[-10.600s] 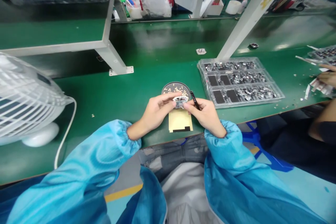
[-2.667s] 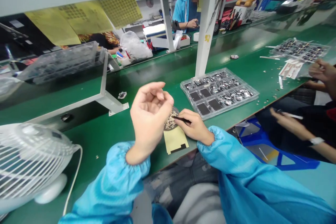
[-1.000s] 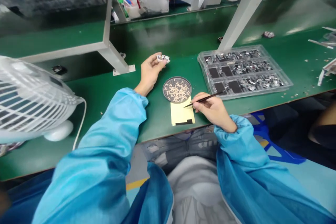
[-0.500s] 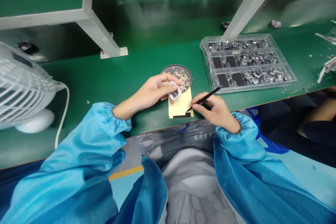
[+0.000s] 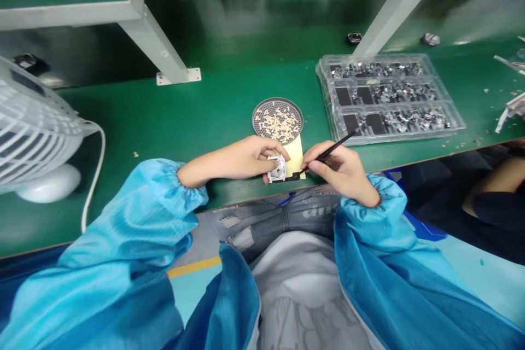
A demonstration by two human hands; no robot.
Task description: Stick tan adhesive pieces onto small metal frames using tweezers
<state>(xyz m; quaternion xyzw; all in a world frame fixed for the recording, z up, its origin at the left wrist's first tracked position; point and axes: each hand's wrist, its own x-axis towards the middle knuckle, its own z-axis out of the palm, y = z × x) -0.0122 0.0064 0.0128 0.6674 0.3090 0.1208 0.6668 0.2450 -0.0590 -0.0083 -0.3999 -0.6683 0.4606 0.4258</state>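
Observation:
My left hand [image 5: 262, 156] is closed on a small white square housing [image 5: 278, 169], with its open inside turned upward. The housing sits over the near left part of a yellow paper sheet [image 5: 294, 153]. Held like a pen, slim black tweezers [image 5: 334, 146] are in my right hand [image 5: 338, 169], pointing down and left. Their tip is at a black strip [image 5: 293, 177] along the sheet's near edge; I cannot tell whether they grip it. Just beyond my left fingers, a round dark dish [image 5: 255, 120] with a perforated base holds many tiny beige pieces.
At the right lies a clear compartment tray [image 5: 394, 139] full of small metallic and black parts. A white fan [image 5: 41, 131] with its cable stands at the left. Shelf legs [image 5: 164, 54] rise from the green bench [image 5: 197, 115]. Another person's arm [image 5: 494, 186] shows at the right.
My left hand has brought the housing down toward the bench's near edge and turned it flatter, uncovering the dish. My right hand has shifted slightly right, with the tweezers still at the black strip.

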